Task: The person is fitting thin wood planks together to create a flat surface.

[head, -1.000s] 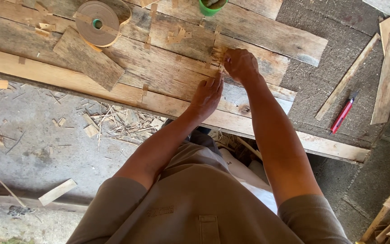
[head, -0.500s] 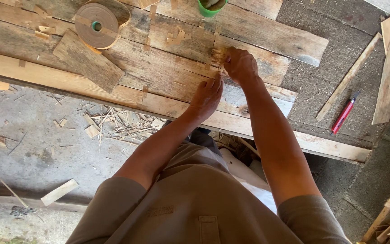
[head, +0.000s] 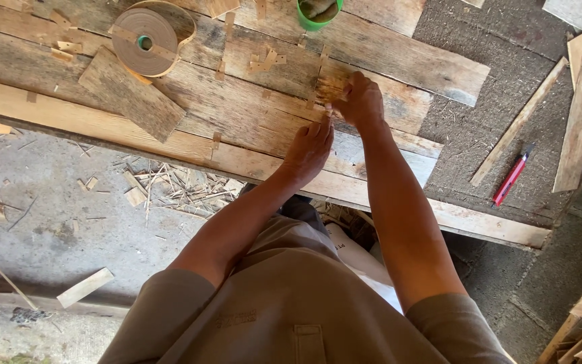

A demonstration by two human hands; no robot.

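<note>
I see the left hand (head: 310, 149) lying palm down on the plank bench (head: 250, 114), fingers held close together and pointing up toward a small bundle of thin wood strips (head: 331, 87); it grips nothing that I can make out, only presses flat on the boards. The right hand (head: 362, 101) sits just beyond it, touching the bundle's right side, with the fingers curled in around the strips; I cannot tell how tightly they close because the knuckles hide the tips. The bundle rests on the bench directly under the right hand's fingertips and just above the left hand's fingertips. Well to the left of the bundle a roll of tan tape (head: 146, 40) lies on the boards, partly resting on a loose slanted board piece (head: 131, 101). Above the bundle, at the far edge of the bench, stands a green cup (head: 318, 13), cut off by the frame. Small wood offcuts (head: 264, 62) lie scattered between the roll and the bundle. Well to the right of the bundle, off the bench on a dark mat, a red utility knife (head: 512, 176) lies beside a long thin slat (head: 519, 121). Below the bench, left of the bundle, splinters (head: 170, 185) litter the concrete floor.
</note>
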